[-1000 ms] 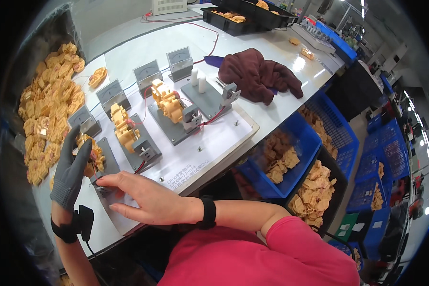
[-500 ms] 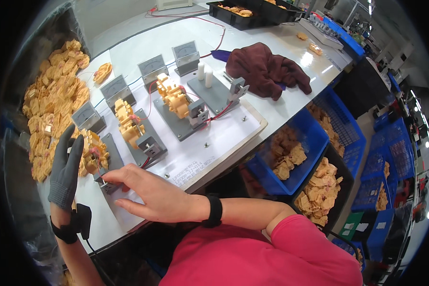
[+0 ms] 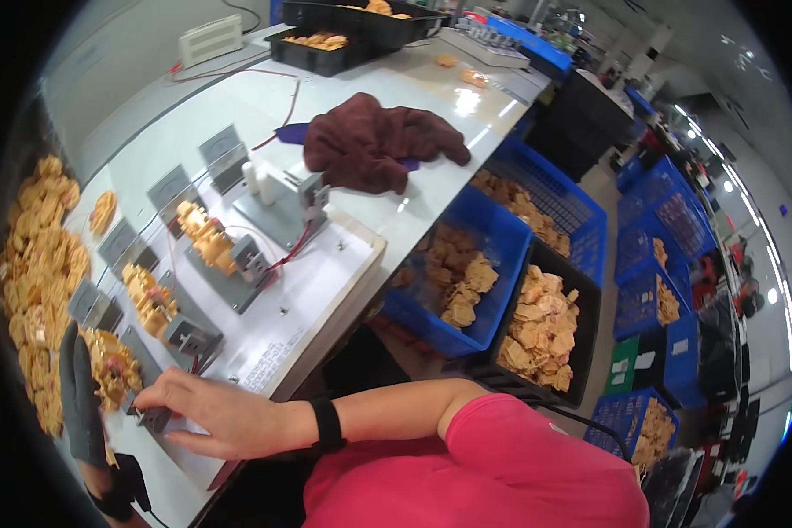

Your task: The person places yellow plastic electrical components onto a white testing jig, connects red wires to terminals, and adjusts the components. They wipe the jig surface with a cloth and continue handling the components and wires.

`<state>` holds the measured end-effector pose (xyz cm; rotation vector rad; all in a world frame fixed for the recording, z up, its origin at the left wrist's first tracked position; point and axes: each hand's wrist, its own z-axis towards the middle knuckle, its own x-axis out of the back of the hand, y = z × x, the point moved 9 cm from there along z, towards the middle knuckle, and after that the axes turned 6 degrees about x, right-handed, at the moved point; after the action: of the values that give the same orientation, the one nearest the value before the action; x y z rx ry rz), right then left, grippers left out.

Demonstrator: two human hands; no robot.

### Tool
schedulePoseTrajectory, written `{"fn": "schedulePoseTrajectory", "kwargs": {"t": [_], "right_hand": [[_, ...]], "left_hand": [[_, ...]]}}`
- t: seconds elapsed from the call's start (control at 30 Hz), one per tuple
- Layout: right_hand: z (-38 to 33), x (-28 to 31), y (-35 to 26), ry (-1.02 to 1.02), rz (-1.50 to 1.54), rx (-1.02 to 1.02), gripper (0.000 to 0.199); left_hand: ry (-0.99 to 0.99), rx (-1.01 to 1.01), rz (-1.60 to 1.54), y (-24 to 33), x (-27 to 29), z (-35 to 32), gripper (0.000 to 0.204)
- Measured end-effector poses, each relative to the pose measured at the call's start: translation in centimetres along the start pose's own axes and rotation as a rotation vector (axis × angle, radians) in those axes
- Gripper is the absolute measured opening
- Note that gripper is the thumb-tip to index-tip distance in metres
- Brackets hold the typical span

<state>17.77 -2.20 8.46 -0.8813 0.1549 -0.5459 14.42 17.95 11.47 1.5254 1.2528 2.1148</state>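
Observation:
My left hand (image 3: 81, 400), in a grey glove, stands with fingers stretched upward beside a yellow plastic part (image 3: 113, 365) on the nearest grey test fixture. My bare right hand (image 3: 224, 418) reaches in from the right. Its fingertips touch the grey end block (image 3: 154, 419) of that fixture, with the thumb apart from the index finger. A second yellow part (image 3: 150, 301) and a third (image 3: 207, 238) sit on fixtures farther along the row. The farthest fixture (image 3: 277, 216) bears white posts. Grey panel meters (image 3: 95, 306) stand behind the fixtures.
Many yellow parts (image 3: 44, 282) are heaped at the left. A dark red cloth (image 3: 374, 141) lies on the table beyond the fixtures. Blue crates (image 3: 502, 326) and a black crate (image 3: 581, 352) with yellow parts stand at the right. Black trays (image 3: 317, 57) are at the back.
The view has swung right, so the fixtures and both hands appear farther left and lower. My right hand remains at the nearest fixture's end block, and my left hand beside its yellow part.

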Motion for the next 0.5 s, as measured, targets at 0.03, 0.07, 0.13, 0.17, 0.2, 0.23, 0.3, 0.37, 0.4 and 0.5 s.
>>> {"fn": "schedulePoseTrajectory", "kwargs": {"t": [0.03,0.07,0.13,0.17,0.2,0.23,0.3,0.37,0.4,0.5], "right_hand": [[0.0,0.2,-0.2,0.006,0.01,-0.006,0.045],[-0.1,0.2,0.0,0.011,0.025,-0.015,0.045],[-0.3,0.5,0.0,0.025,0.028,-0.016,0.044],[-0.3,0.5,0.1,0.031,0.035,-0.015,0.043],[-0.3,0.5,0.2,0.037,0.022,0.0,0.042],[-0.4,0.5,0.3,0.042,0.01,0.014,0.042],[-0.3,0.6,0.2,0.051,0.016,0.024,0.04],[-0.1,0.2,0.1,0.048,0.065,0.013,0.039],[0.0,0.1,0.1,0.044,0.028,0.0,0.038],[0.5,-0.8,0.9,0.033,-0.02,0.013,0.036]], "left_hand": [[-0.001,0.003,0.017,0.4,-0.4,0.4,0.055],[-0.009,0.005,0.02,0.6,-1.0,0.6,0.056],[-0.021,0.006,0.026,0.8,-1.8,1.1,0.058],[-0.031,0.004,0.031,0.9,-2.1,1.3,0.059],[-0.035,0.004,0.034,1.1,-2.5,1.5,0.06],[-0.043,-0.002,0.035,1.2,-2.8,1.7,0.061],[-0.049,-0.003,0.041,1.4,-3.0,1.8,0.064],[-0.037,0.016,0.06,0.9,-2.3,1.4,0.066],[-0.026,0.026,0.069,0.5,-1.6,0.9,0.067],[-0.042,0.037,0.113,-1.4,0.5,-0.1,0.07]]}}
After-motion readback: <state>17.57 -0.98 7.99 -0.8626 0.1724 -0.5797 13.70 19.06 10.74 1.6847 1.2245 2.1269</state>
